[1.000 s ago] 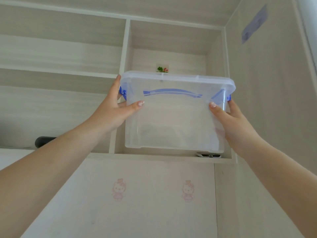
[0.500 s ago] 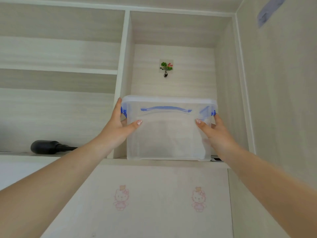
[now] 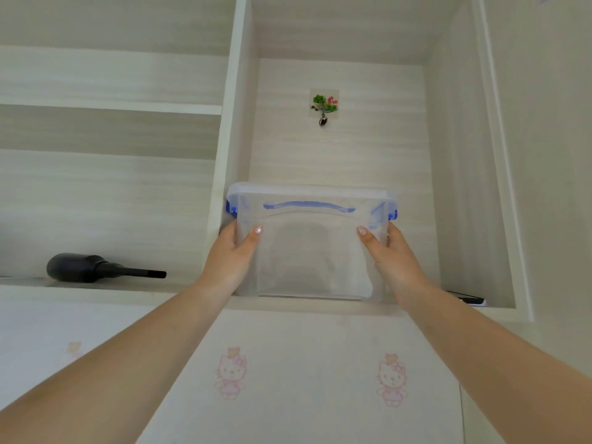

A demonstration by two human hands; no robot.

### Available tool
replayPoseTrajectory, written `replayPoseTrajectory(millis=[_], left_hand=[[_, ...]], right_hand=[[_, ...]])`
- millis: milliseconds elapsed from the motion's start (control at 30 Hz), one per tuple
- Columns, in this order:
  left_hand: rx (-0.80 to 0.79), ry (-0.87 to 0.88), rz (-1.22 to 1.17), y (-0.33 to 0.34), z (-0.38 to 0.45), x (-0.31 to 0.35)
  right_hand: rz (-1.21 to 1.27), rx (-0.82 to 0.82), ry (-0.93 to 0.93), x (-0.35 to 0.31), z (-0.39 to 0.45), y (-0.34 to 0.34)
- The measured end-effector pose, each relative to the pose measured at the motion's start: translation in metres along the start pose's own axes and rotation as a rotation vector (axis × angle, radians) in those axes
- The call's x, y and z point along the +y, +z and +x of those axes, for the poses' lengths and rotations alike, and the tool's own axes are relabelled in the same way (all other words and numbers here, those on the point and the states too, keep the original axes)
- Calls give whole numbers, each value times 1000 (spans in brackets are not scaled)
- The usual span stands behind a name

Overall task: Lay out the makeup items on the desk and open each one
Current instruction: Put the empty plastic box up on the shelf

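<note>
At the far left, a black handheld device (image 3: 96, 268) with a narrow nozzle lies on its side on the lower shelf (image 3: 105, 288) of the pale wood-grain shelving unit, its nozzle pointing right. Above it, another shelf board (image 3: 112, 108) spans the left bay. A vertical divider (image 3: 229, 139) separates that bay from the taller compartment to the right.

The left hand (image 3: 231, 256) grips the left end of a clear plastic storage box (image 3: 312, 248): the thumb lies across the front wall, its painted nail visible, while the other fingers wrap round the side, mostly hidden. The box sits in the mouth of the right compartment, its bottom edge at the front lip of the shelf; whether it rests fully on the shelf or is partly carried cannot be told. It has a frosted lid, a blue handle (image 3: 309, 205) seen through the plastic, and blue clips at both ends. Its contents cannot be made out through the cloudy walls.

On the compartment's back wall above the box hangs a small sticker hook (image 3: 324, 107) with green leaves and red flowers.

The right hand (image 3: 392, 256) holds the box's right end the same way, thumb on the front, fingers curled round the side. Just right of it, a dark flat object (image 3: 466, 298) lies on the shelf. Below, the cabinet front (image 3: 307, 376) carries two pink cartoon cat stickers.
</note>
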State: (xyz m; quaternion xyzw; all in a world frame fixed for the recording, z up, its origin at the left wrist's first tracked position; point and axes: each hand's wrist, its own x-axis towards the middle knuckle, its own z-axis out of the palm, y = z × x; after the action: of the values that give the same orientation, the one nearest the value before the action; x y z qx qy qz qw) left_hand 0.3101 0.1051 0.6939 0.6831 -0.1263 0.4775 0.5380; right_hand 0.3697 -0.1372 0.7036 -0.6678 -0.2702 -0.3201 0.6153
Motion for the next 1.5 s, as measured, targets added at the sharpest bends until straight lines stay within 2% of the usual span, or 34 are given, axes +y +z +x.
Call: replayPoseTrajectory(millis=[400,533,667,800,933,1000,1100,1200,1333,1500], left_hand=[[29,-39,54,10,5,-15],[-1,-46,36,7,0,-13],[8,-37,20,3,-12,-9],[-22,-53,-41,-1,-34,-6],[-56,-20,-57,-12,-73,2],[-59,-56,-37,-24,-96,7],[-149,-121,-33,-48,-139,5],[-221,-197,18,-80,-190,-6],[-233,-315,131,-128,-252,-24],[-179,-437,196,-186,-299,-43]], right_hand=[[43,48,3,19,8,11],[48,129,67,16,2,11],[29,198,8,11,-16,14],[10,183,-91,2,-43,14],[15,85,-151,-9,-81,12],[23,22,-157,-14,-104,15],[20,-80,-158,-10,-143,26],[45,-203,-77,4,-193,44],[70,-380,30,22,-256,72],[88,-516,159,39,-317,106]])
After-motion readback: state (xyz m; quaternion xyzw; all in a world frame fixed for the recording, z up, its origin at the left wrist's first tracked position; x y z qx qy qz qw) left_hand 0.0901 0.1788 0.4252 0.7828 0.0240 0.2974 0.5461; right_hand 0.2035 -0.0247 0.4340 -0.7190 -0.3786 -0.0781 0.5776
